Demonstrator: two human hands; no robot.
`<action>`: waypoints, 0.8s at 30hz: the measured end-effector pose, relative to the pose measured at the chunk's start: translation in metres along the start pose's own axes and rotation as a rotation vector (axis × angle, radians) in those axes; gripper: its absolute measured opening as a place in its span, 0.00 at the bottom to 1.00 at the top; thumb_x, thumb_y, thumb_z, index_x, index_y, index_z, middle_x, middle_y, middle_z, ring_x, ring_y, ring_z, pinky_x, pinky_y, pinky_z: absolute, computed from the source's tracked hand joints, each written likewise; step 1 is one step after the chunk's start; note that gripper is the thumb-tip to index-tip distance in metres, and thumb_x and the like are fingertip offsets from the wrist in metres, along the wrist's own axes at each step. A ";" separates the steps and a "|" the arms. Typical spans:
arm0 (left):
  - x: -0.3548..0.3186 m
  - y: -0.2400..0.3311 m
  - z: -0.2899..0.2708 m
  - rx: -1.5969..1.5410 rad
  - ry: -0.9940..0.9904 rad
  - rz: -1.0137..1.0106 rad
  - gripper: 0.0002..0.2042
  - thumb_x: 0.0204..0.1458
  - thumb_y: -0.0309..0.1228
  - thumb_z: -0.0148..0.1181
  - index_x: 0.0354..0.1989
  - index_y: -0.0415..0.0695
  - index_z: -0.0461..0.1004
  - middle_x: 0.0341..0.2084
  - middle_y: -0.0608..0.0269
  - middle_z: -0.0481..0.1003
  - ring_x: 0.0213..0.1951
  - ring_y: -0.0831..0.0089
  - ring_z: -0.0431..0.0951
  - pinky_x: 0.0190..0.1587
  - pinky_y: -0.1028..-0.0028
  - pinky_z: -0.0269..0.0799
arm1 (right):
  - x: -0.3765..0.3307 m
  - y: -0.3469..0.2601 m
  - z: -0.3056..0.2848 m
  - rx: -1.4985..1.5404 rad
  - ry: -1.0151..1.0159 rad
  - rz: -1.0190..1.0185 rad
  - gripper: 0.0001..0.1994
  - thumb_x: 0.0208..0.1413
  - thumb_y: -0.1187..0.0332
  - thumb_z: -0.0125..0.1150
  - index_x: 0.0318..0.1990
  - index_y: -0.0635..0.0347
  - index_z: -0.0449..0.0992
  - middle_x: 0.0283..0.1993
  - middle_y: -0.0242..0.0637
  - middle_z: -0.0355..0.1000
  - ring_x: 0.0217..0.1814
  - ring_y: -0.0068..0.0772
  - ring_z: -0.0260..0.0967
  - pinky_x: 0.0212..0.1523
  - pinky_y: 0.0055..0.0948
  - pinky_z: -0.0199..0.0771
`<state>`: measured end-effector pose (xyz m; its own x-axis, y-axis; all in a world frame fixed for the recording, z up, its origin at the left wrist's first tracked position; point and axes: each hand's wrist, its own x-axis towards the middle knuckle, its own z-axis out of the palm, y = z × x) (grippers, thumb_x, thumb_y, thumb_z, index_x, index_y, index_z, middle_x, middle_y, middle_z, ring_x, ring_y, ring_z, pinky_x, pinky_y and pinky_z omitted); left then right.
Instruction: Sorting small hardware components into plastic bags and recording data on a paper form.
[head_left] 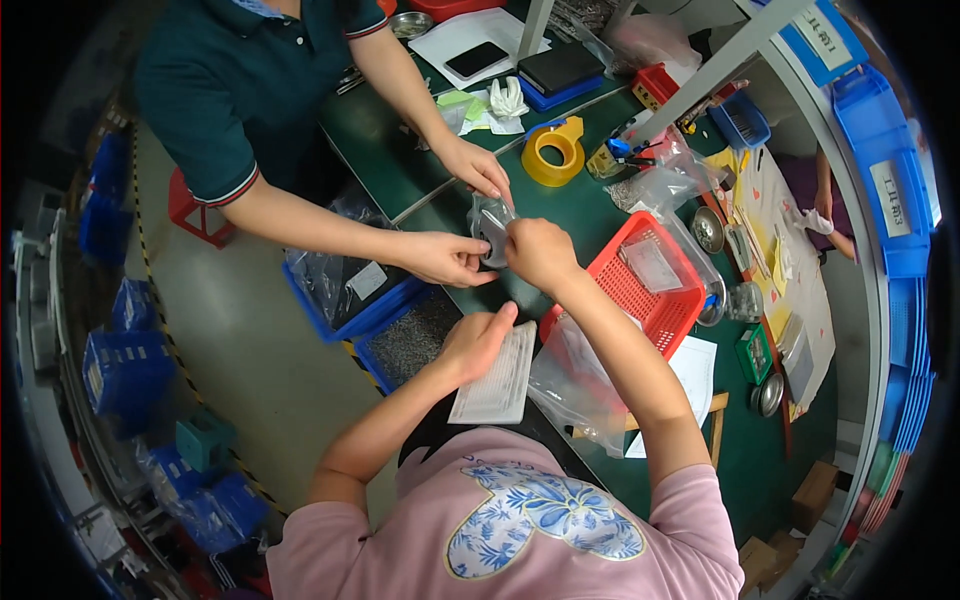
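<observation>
Hands meet over the green bench (470,195): your right hand (540,250) is closed in a loose fist at the mouth of a small clear bag (490,222), fingertips pinched together there, though what they pinch is hidden behind your knuckles. The bag hangs between you and the person opposite, whose two hands (470,210) pinch its top and side, probably to keep the mouth spread so you can reach in from above.

Your left hand (478,340) lies flat, fingers closed over the upper edge of a printed paper slip (497,375), pressing it to the bench edge; that likely keeps it from sliding off while your other hand works.

Just beside your right forearm sits a red mesh basket (625,290) with a smaller clear packet inside, near enough to reach without shifting. A large limp plastic bag (575,385) drapes under that forearm. A yellow tape roll (553,155) rests farther back, well apart from the bag.
</observation>
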<state>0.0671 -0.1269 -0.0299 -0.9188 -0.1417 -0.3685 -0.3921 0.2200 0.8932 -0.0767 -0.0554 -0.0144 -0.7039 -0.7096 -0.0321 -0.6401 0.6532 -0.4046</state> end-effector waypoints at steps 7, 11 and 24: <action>0.087 -0.068 0.028 -0.759 0.248 -0.133 0.20 0.55 0.41 0.37 0.43 0.36 0.65 0.37 0.66 0.67 0.39 0.79 0.65 0.40 0.80 0.62 | 0.004 -0.002 0.023 -0.014 -0.065 -0.024 0.07 0.42 0.65 0.49 0.25 0.56 0.71 0.22 0.45 0.68 0.26 0.48 0.67 0.27 0.42 0.66; 0.096 -0.038 0.045 -0.923 0.302 -0.079 0.17 0.55 0.38 0.40 0.40 0.35 0.66 0.34 0.65 0.67 0.37 0.80 0.65 0.38 0.80 0.62 | -0.002 0.007 -0.002 -0.084 -0.070 -0.011 0.07 0.41 0.64 0.48 0.23 0.56 0.71 0.20 0.44 0.68 0.24 0.46 0.67 0.26 0.41 0.66; 0.137 -0.005 0.065 -0.550 0.213 0.200 0.13 0.52 0.31 0.43 0.40 0.35 0.66 0.35 0.60 0.69 0.39 0.76 0.67 0.40 0.77 0.61 | 0.041 0.029 -0.034 -0.299 -0.373 0.244 0.13 0.42 0.61 0.52 0.32 0.56 0.75 0.33 0.38 0.72 0.37 0.37 0.70 0.34 0.32 0.69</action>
<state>-0.0602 -0.0850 -0.1014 -0.9207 -0.3507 -0.1713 -0.0802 -0.2595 0.9624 -0.1346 -0.0560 0.0040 -0.7208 -0.5376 -0.4375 -0.5692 0.8193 -0.0688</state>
